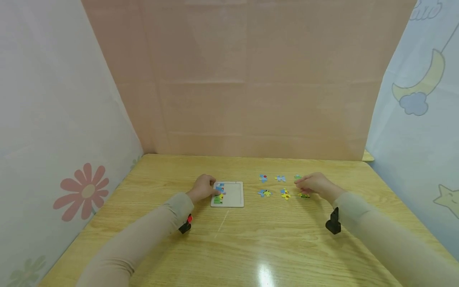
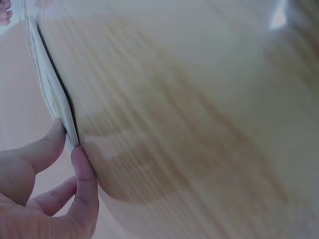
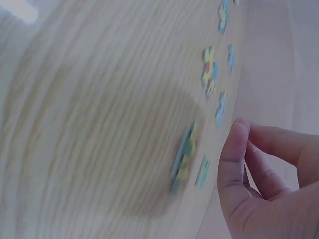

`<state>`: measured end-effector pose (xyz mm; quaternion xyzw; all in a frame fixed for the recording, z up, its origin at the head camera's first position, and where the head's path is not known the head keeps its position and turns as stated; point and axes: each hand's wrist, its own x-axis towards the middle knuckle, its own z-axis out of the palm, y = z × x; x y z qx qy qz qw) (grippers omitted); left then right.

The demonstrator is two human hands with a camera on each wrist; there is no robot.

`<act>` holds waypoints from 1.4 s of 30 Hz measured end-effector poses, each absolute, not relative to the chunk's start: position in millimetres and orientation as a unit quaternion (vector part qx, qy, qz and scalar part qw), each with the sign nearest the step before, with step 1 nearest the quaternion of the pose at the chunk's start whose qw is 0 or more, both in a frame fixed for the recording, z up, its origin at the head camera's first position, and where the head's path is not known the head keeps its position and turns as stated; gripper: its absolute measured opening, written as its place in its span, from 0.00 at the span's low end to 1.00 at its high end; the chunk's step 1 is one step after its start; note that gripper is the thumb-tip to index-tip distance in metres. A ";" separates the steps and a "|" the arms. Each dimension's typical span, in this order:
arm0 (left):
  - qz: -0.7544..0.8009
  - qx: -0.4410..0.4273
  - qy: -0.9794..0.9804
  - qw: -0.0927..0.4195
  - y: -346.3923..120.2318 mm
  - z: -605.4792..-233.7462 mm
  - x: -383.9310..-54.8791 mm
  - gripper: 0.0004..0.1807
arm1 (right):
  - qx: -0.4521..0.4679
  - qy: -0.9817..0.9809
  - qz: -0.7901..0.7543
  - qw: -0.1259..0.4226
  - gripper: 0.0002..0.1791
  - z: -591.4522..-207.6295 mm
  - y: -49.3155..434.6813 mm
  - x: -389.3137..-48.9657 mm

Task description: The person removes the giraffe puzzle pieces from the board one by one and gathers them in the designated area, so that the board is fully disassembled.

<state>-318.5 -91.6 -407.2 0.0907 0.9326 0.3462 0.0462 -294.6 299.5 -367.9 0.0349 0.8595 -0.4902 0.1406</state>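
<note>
My left hand (image 1: 204, 187) grips the left edge of a white square puzzle tray (image 1: 234, 195). In the left wrist view the thumb (image 2: 52, 137) lies over the tray's rim and a finger (image 2: 84, 169) is at its outer edge. Blue and green puzzle pieces (image 1: 218, 198) lie along the tray's left side. My right hand (image 1: 317, 185) hovers over loose pieces on the right, its thumb (image 3: 234, 149) and index fingertips close together, no piece showing between them. Nearest to it are a yellow-green piece (image 3: 184, 159) and a small green piece (image 3: 202, 172).
More loose pieces lie in two rows right of the tray, among them a blue piece with a red spot (image 1: 263, 178), a light blue one (image 1: 281, 178), a blue-yellow one (image 1: 265, 193) and a yellow one (image 1: 285, 194). A tan panel (image 1: 251, 99) rises behind the wooden table (image 1: 236, 251).
</note>
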 end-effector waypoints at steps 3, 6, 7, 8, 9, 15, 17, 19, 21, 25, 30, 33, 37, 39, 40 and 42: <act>0.345 0.089 0.933 0.043 -91.9 -407.4 -318.5 0.30 | 0.025 0.854 -0.499 0.144 0.21 -366.8 285.4 -298.5; 0.347 0.088 0.933 0.042 -92.6 -408.4 -318.5 0.30 | 0.018 0.848 -0.509 0.147 0.21 -366.9 270.2 -304.7; 0.352 0.088 0.931 0.042 -93.0 -408.6 -318.4 0.30 | 0.018 0.845 -0.514 0.148 0.21 -366.3 264.5 -306.5; 0.356 0.090 0.929 0.043 -93.3 -408.8 -318.4 0.29 | 0.016 0.841 -0.519 0.149 0.21 -365.8 259.0 -308.1; 0.362 0.090 0.927 0.044 -93.5 -408.7 -318.4 0.29 | 0.009 0.838 -0.524 0.151 0.21 -365.1 254.0 -309.5; 0.377 0.093 0.920 0.045 -95.3 -410.6 -320.4 0.28 | -0.030 0.827 -0.538 0.162 0.18 -367.2 222.0 -317.8; 0.377 0.095 0.920 0.044 -95.9 -411.8 -321.0 0.27 | -0.022 0.829 -0.535 0.160 0.19 -368.8 209.3 -320.4; 0.378 0.096 0.920 0.043 -96.1 -412.1 -320.8 0.27 | -0.016 0.828 -0.537 0.161 0.20 -368.5 198.0 -322.4; 0.383 0.096 0.918 0.044 -96.0 -411.8 -320.1 0.27 | -0.013 0.827 -0.538 0.165 0.21 -367.5 188.0 -323.9; 0.389 0.098 0.915 0.044 -96.4 -411.6 -319.5 0.28 | -0.006 0.815 -0.553 0.172 0.21 -366.8 170.8 -327.6; 0.387 0.096 0.916 0.046 -97.0 -412.7 -320.8 0.28 | -0.002 0.805 -0.567 0.173 0.20 -370.1 153.3 -332.7; 0.386 0.090 0.917 0.050 -95.9 -412.3 -321.7 0.28 | -0.007 0.807 -0.564 0.175 0.18 -371.7 144.3 -333.2; 0.382 0.084 0.919 0.053 -93.8 -411.3 -321.9 0.28 | -0.010 0.803 -0.567 0.186 0.17 -375.2 130.4 -334.3; 0.376 0.083 0.921 0.052 -93.0 -410.8 -321.6 0.27 | -0.002 0.797 -0.572 0.193 0.16 -377.3 122.3 -336.0; 0.374 0.083 0.922 0.051 -92.6 -410.7 -321.3 0.27 | 0.006 0.797 -0.572 0.194 0.16 -378.8 118.4 -337.4; 0.374 0.081 0.923 0.052 -91.8 -410.5 -321.1 0.27 | 0.021 0.801 -0.565 0.196 0.15 -380.3 110.6 -339.4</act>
